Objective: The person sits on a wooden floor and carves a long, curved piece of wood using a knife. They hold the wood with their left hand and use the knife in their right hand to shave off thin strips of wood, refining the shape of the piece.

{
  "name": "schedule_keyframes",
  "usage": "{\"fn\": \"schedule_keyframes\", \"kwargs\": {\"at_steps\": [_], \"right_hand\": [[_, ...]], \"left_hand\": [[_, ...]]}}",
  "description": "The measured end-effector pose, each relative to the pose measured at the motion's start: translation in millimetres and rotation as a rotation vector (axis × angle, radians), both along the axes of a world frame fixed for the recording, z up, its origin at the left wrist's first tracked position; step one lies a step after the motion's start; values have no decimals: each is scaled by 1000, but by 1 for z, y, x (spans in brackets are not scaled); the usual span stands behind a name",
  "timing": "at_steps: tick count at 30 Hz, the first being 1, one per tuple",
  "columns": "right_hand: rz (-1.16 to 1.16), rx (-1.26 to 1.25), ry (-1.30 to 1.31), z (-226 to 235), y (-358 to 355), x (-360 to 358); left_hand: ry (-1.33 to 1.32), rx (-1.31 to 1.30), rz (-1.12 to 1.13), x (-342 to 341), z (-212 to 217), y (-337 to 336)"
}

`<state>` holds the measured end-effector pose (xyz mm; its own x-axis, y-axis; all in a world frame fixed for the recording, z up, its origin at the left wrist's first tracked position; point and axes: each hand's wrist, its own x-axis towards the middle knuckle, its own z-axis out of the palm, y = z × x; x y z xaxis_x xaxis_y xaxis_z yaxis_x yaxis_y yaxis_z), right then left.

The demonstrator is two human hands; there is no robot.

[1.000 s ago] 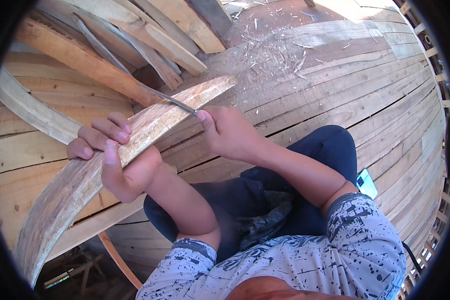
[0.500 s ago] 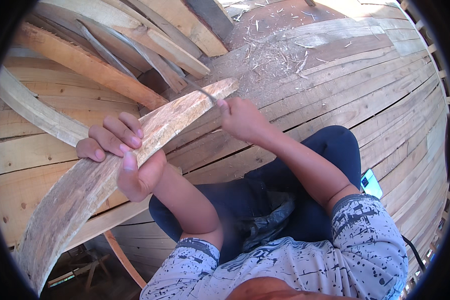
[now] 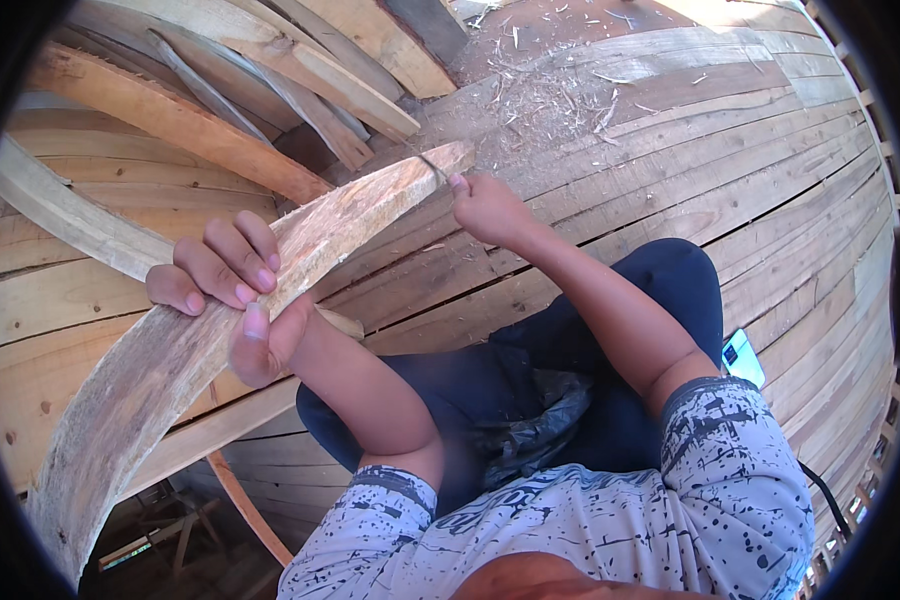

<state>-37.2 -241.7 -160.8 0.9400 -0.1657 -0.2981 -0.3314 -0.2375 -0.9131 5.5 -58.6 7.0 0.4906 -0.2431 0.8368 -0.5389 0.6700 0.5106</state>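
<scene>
A long curved piece of wood (image 3: 130,400) with pale, rough edges slants across the view, its narrow end pointing up and to the right. My left hand (image 3: 230,280) grips it around its middle, fingers over the broad face and thumb at the near edge. Beside the narrow end, my right hand (image 3: 490,208) is closed in a fist around one end of a thin dark strip (image 3: 431,167). That strip lies across the wood close to its tip. Whether it is a blade, a wire or a cord, I cannot tell; its far end is hard to make out.
Several boards and beams (image 3: 170,125) lean at the upper left, next to another curved timber (image 3: 70,215). Wood shavings (image 3: 550,105) litter the plank floor (image 3: 610,180) ahead. A phone (image 3: 742,358) lies by my right knee, and a black cable (image 3: 825,495) runs at the right.
My right hand has moved slightly up and to the right, bringing the dark strip closer to the wood's tip. My left hand keeps its grip, shifting only a little.
</scene>
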Motion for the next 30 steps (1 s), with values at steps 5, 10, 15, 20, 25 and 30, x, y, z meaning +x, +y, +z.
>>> {"fn": "schedule_keyframes", "kwargs": {"at_steps": [5, 10, 15, 20, 25, 30], "right_hand": [[99, 12, -143, 48, 23, -16], [39, 21, -102, 26, 15, -5], [36, -57, -195, 20, 22, -11], [-29, 81, 212, -4, -9, 14], [-20, -128, -74, -5, 0, 12], [43, -91, -67, 14, 7, 10]], "left_hand": [[-43, 58, -41, -4, -2, 4], [-51, 61, -88, 2, -4, 8], [17, -18, 32, -7, -4, 3], [141, -162, 656, -8, -8, -16], [412, -26, 776, -18, 3, -21], [281, -151, 298, 3, -28, 19]]}}
